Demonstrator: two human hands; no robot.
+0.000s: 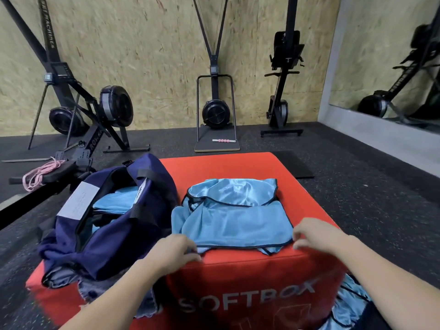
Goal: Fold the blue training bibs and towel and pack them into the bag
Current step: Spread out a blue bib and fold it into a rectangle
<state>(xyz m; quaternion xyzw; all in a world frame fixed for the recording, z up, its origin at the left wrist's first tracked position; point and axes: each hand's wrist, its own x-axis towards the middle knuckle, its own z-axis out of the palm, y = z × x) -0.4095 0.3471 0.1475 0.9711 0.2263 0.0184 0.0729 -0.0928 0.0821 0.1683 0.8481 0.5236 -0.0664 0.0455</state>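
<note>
A light blue training bib (234,211) with black trim lies partly folded on top of the red soft box (238,165). My left hand (175,250) pinches its near left corner. My right hand (314,233) sits at its near right corner with fingers curled at the hem. The open navy bag (114,225) stands on the box's left side, and folded light blue cloth (114,202) shows inside it. More light blue bib fabric (350,306) hangs low at the right, beside the box's front.
Grey cloth (119,291) lies under the bag's near end. Rowing machines (95,110) and a ski trainer (215,110) line the far wall. A pink rope (40,175) lies on the black floor at left, a black mat (292,164) behind the box.
</note>
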